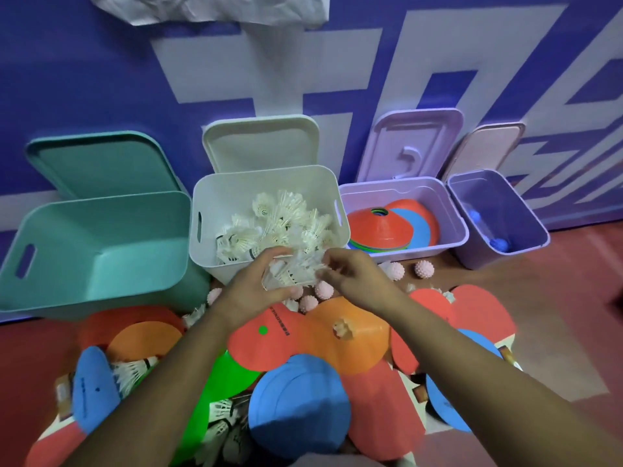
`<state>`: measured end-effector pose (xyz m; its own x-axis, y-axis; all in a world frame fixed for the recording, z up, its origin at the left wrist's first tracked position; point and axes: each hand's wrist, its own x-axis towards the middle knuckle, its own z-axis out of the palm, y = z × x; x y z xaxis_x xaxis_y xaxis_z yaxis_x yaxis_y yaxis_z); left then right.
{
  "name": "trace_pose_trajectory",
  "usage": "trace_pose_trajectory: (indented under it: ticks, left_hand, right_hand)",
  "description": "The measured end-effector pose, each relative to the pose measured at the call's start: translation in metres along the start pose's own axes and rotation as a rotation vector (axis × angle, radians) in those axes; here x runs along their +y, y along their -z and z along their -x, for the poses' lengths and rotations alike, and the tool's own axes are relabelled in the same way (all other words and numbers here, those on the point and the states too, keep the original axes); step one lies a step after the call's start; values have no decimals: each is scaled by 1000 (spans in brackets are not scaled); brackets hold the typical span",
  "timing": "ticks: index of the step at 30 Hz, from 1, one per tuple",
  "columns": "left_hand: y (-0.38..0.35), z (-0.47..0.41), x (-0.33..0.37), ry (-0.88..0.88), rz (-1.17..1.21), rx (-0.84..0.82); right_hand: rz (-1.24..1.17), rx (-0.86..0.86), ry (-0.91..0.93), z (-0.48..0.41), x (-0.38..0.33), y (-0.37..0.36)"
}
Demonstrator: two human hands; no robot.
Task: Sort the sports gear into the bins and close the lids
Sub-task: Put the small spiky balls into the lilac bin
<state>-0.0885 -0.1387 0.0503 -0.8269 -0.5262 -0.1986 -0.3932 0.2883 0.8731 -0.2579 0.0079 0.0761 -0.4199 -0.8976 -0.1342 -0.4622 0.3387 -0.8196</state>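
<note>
Both hands meet at the near rim of the white bin [229,187]. Left hand [251,291]: fingers curled round a shuttlecock bunch [291,273]. Right hand [354,274]: fingertips pinched together on the feathers of the same bunch. The bunch sits right at the bin's front edge, over the floor pile. The white bin is heaped with more shuttlecocks [279,220]. Teal bin [94,251] just beside it on the left. Lilac bin [397,183] on the right holds stacked cones [381,227]. Small purple bin [526,227] holds blue balls [499,244]. Lids [263,143] are off, propped on the wall behind the bins. Pink spiky balls [424,269], red paddles [472,308] and coloured discs [350,335] lie on the floor.
</note>
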Motion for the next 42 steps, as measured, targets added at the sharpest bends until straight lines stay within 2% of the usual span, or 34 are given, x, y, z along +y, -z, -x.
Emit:
trace_pose_trajectory:
  ticks: [7, 11, 15, 18, 23, 31, 35, 42]
  left_hand:
    - [54, -30, -4, -97, -228, 177]
    - [68, -58, -21, -39, -339, 241]
    - [70, -74, -34, 17, -344, 254]
    - [70, -75, -39, 22, -451, 220]
    - [48, -38, -52, -162, -342, 394]
    - [-21, -1, -73, -269, -449, 115]
    - [-52, -31, -73, -163, -524, 38]
    - [-86, -77, -86, 59, -878, -182]
  right_hand:
    - [-29, 139, -22, -66, -22, -31]
    - [46, 201, -36, -104, -33, -46]
    - [119, 220, -88, -128, -33, -54]
    - [146, 258, -116, -126, -29, -52]
    - [131, 261, -61, -74, -13, -44]
    - [245, 157, -196, -4, 57, -45]
    - [333, 104, -307, -4, 87, -51]
    - [413, 74, -363, -21, 116, -64]
